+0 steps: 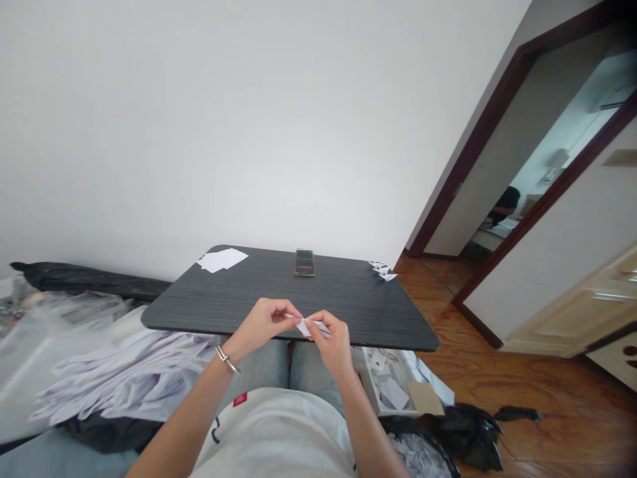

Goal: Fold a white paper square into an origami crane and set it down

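My left hand (266,322) and my right hand (331,342) meet just above the near edge of a dark grey wood-grain table (348,299). Between their fingertips they pinch a small folded piece of white paper (311,326). A metal bracelet (227,359) circles my left wrist. At the far side of the table lie a loose stack of white paper sheets (221,260), a phone (304,263) in a case, and several small folded paper pieces (383,270).
A heap of white paper or fabric (129,375) lies on plastic sheeting to my left. An open box of paper scraps (385,382) and a black plastic bag (468,435) sit low on my right. A seated person (505,207) shows through a doorway.
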Demonstrator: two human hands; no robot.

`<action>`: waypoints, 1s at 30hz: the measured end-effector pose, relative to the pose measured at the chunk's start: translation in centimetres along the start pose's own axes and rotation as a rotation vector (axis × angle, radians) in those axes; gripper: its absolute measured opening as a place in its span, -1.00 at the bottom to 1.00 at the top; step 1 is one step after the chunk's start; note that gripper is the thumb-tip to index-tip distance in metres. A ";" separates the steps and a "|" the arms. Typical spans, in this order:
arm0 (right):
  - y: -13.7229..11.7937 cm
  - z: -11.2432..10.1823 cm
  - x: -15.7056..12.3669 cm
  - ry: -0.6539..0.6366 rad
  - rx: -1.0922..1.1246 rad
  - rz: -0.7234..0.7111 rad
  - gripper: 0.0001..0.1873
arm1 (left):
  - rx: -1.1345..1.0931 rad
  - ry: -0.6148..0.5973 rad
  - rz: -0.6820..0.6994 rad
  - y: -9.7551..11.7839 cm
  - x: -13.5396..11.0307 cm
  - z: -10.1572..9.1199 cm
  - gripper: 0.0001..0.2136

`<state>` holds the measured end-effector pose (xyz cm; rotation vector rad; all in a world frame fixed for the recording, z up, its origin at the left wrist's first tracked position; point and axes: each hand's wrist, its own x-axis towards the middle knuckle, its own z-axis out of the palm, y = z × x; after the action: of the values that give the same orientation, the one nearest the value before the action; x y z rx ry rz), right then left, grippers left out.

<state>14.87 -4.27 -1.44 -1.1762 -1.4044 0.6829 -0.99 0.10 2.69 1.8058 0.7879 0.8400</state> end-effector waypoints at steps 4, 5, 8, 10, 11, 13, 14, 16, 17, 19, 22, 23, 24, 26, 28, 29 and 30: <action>-0.2 0.0 0.0 0.002 -0.028 -0.014 -0.80 | -0.039 -0.003 -0.025 0.0 0.1 0.0 -0.85; -0.3 0.0 0.0 0.003 -0.041 -0.024 -0.80 | -0.065 -0.009 -0.036 0.0 0.1 0.0 -0.85; -0.4 -0.1 0.1 0.010 -0.078 -0.051 -0.80 | -0.160 -0.029 -0.078 -0.1 0.3 -0.1 -0.86; -0.4 -0.1 0.1 0.012 -0.087 -0.055 -0.80 | -0.216 -0.044 -0.101 -0.2 0.3 -0.2 -0.85; -0.4 -0.1 0.1 0.012 -0.088 -0.054 -0.80 | -0.240 -0.053 -0.109 -0.2 0.4 -0.3 -0.85; -0.3 -0.1 0.1 0.009 -0.090 -0.051 -0.79 | -0.273 -0.067 -0.121 -0.2 0.4 -0.4 -0.84; -0.3 -0.1 0.1 0.005 -0.091 -0.049 -0.79 | -0.284 -0.074 -0.127 -0.2 0.4 -0.4 -0.83; -0.2 -0.2 0.1 -0.001 -0.090 -0.043 -0.78 | -0.300 -0.085 -0.137 -0.1 0.4 -0.5 -0.83; -0.2 -0.2 0.1 -0.006 -0.086 -0.037 -0.78 | -0.304 -0.087 -0.141 -0.1 0.4 -0.6 -0.82; -0.1 -0.2 0.2 -0.014 -0.066 -0.019 -0.78 | -0.310 -0.088 -0.141 -0.1 0.5 -0.6 -0.81; 0.0 -0.3 0.3 -0.034 -0.026 0.012 -0.78 | -0.294 -0.081 -0.131 -0.3 0.5 -0.7 -0.80; 0.0 -0.3 0.4 -0.035 -0.014 0.026 -0.78 | -0.281 -0.078 -0.126 -0.4 0.5 -0.7 -0.80; 0.0 -0.3 0.5 -0.031 -0.003 0.043 -0.79 | -0.265 -0.073 -0.120 -0.5 0.5 -0.7 -0.80; 0.0 -0.4 0.6 -0.020 0.016 0.077 -0.79 | -0.224 -0.064 -0.105 -0.7 0.5 -0.5 -0.80; -0.1 -0.3 0.7 -0.021 0.020 0.088 -0.80 | -0.172 -0.060 -0.085 -0.7 0.5 -0.3 -0.80; -0.1 -0.3 0.6 -0.024 0.012 0.084 -0.80 | -0.146 -0.057 -0.074 -0.7 0.5 -0.1 -0.80; -0.2 -0.3 0.6 -0.025 0.000 0.073 -0.80 | -0.122 -0.054 -0.064 -0.7 0.6 0.2 -0.80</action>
<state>15.15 -3.85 -0.99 -1.2271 -1.3872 0.7508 -0.64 0.71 2.13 1.6805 0.7405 0.7779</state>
